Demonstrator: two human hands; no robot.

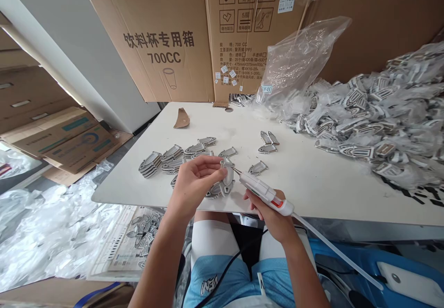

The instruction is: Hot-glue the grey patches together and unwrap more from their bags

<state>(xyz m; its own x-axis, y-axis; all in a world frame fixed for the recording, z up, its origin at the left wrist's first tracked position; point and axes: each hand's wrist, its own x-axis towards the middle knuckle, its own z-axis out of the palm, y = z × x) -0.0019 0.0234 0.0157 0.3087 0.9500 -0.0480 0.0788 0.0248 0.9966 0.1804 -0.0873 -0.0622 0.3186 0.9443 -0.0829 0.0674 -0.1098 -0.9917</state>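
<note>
My left hand [199,178] is closed on a small grey shield-shaped frame piece [228,178], pinched between thumb and fingers and held above the table. In my right hand [272,218] is a white glue gun [263,190] with a long white stick coming out of its back end. The gun's thin metal tip is at the upper part of the frame piece; whether it touches I cannot tell. Under and beyond my left hand lie stacks of similar pieces [151,163]. To the right of the tip rests a loose piece [258,168], and a small group [268,142] sits farther back.
Bagged pieces [360,118] are heaped at the table's right. A clear plastic bag [298,58] leans on large cardboard boxes [169,30] behind. A cardboard scrap [181,118] lies on the white table [312,169]. More pieces [144,229] and plastic wrapping [62,234] are below left.
</note>
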